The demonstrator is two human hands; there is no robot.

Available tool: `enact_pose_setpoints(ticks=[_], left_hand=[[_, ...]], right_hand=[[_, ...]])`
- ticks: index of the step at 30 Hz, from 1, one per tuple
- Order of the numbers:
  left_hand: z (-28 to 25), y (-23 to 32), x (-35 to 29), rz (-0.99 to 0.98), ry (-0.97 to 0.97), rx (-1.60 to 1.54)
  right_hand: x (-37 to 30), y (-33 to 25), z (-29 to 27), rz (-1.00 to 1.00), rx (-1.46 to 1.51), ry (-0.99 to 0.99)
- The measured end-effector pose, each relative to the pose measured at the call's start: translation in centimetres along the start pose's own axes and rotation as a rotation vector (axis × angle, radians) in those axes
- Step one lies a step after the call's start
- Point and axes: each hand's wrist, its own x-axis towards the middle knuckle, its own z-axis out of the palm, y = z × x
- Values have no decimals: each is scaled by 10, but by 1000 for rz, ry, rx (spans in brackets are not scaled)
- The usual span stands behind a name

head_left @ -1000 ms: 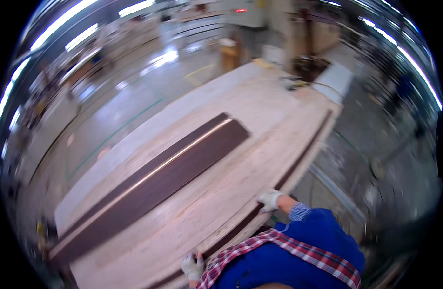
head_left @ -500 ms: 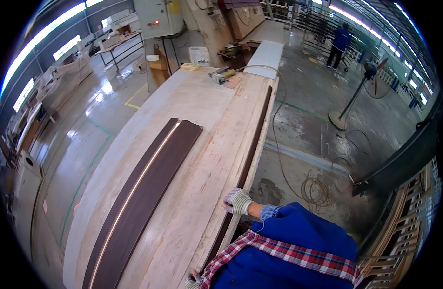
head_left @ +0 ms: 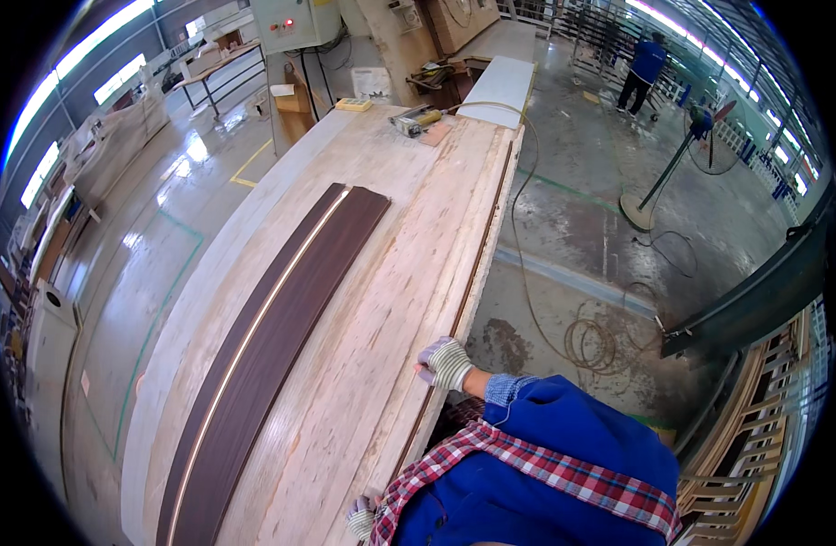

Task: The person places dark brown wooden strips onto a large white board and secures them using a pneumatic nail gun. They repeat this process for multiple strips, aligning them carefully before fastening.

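A long, narrow dark brown strip (head_left: 480, 264) runs along the right edge of the pale wooden worktable (head_left: 363, 300), showing only a thin side upward. My right hand (head_left: 445, 364), in a striped knit glove, is closed around the strip partway along. Close to the strip's near end, my left hand (head_left: 362, 519) wears a similar glove; its fingers look curled, partly covered by my plaid cloth. Left of the strip lies a wide dark brown panel (head_left: 295, 318) with a pale line along its length; neither hand touches it.
A nail-gun-like tool (head_left: 415, 121) with a hose (head_left: 518, 200) lies at the table's far end, beside a yellow block (head_left: 353, 105). The hose coils on the floor at right. Beyond stand a pedestal fan (head_left: 682, 155) and a person in blue (head_left: 645, 73). Racked slats (head_left: 741, 464) are at lower right.
The strip has turned from showing its broad dark face to showing a thin side. My right hand has rolled with it, still gripping. The view has shifted slightly.
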Motion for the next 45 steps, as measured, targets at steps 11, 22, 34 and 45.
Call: enact_pose_setpoints(ticks=[11,22,34,45], left_hand=[[-51,49,17,-102,-60,-119],[-58,50,13,-175,-94,-218],[-146,19,241,138,330,-220],[-82,-92,450,-342,132,-141]], right_hand=[[3,6,0,-2,5,15],[7,2,6,-72,3,12],[127,-26,91,856,1234,-702],[211,-28,147,1119,1144,-961]])
